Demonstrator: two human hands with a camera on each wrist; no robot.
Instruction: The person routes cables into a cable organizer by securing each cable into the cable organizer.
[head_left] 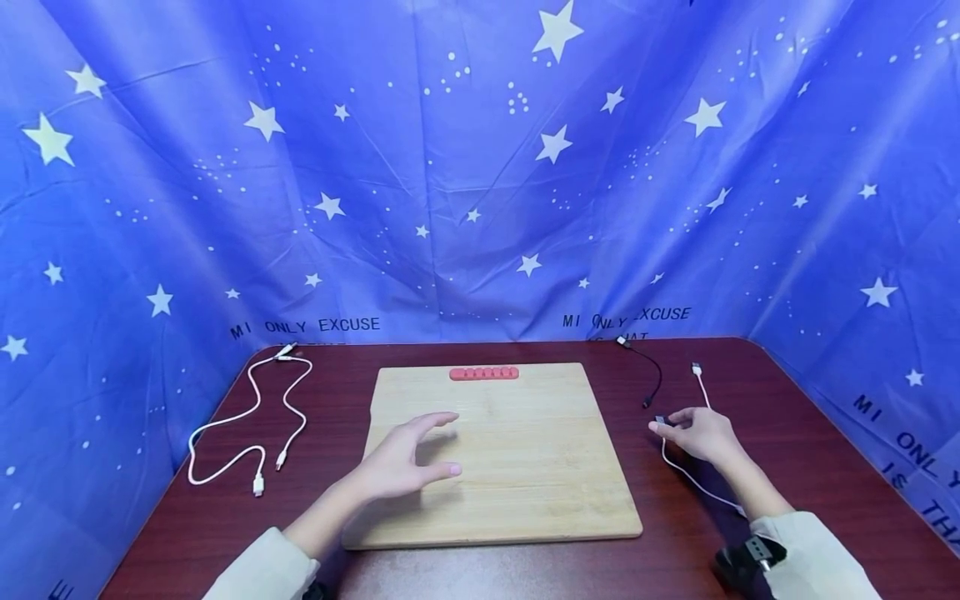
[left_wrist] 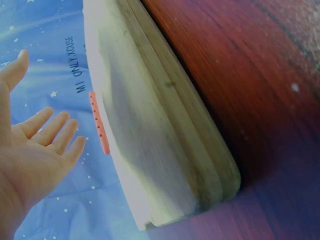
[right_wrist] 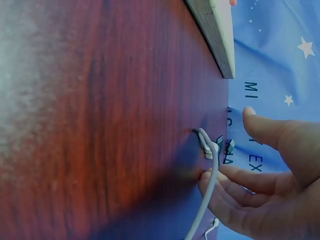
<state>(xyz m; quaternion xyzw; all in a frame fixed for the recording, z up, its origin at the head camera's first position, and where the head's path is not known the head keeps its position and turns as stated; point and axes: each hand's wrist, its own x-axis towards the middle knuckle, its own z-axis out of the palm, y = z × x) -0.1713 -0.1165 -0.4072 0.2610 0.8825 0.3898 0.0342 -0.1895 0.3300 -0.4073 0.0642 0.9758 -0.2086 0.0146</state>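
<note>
My left hand (head_left: 401, 462) hovers above the wooden board (head_left: 510, 450), thumb and fingers spread with nothing between them; the left wrist view shows the same hand (left_wrist: 40, 150) with an empty palm. On the right, my right hand (head_left: 701, 433) is low over the table beside a white USB cable (head_left: 693, 482). Its fingertips are close to the cable's plug (head_left: 661, 420). Thumb and fingers stand apart in the right wrist view, where the white cable (right_wrist: 207, 195) passes by the fingertips. A red cable clip strip (head_left: 483, 374) lies along the board's far edge.
A short black cable (head_left: 658, 375) lies behind my right hand, near a white cable end with a USB plug (head_left: 697, 370). White cables (head_left: 255, 400) lie loosely bent at the table's left. Blue star-printed cloth (head_left: 480, 167) hangs around the dark red table (head_left: 525, 575).
</note>
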